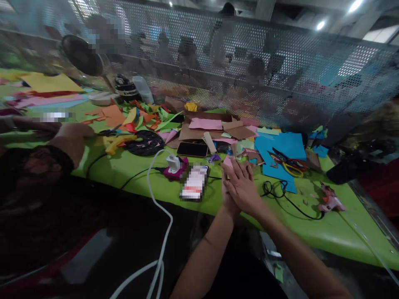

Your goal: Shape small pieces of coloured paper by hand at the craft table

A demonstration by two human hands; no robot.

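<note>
My right hand (245,187) lies flat over my left hand, palm against palm, its fingers stretched out and slightly apart. Most of my left hand (228,195) is covered by the right one; what shows of it looks flat. Whether anything thin is between the palms is hidden. Just beyond the fingertips is a piece of pink paper (228,161); I cannot tell if it touches them. A phone with a lit screen (193,182) rests left of my hands, and a dark phone (192,149) lies farther back.
A glue gun (331,201) with a looped black cord lies at right. Scissors (293,166) rest on blue paper (280,145). A white plug (173,164) sits in a purple power strip (176,174). Another person's arm (70,141) reaches in from the left, near a yellow glue gun (120,143).
</note>
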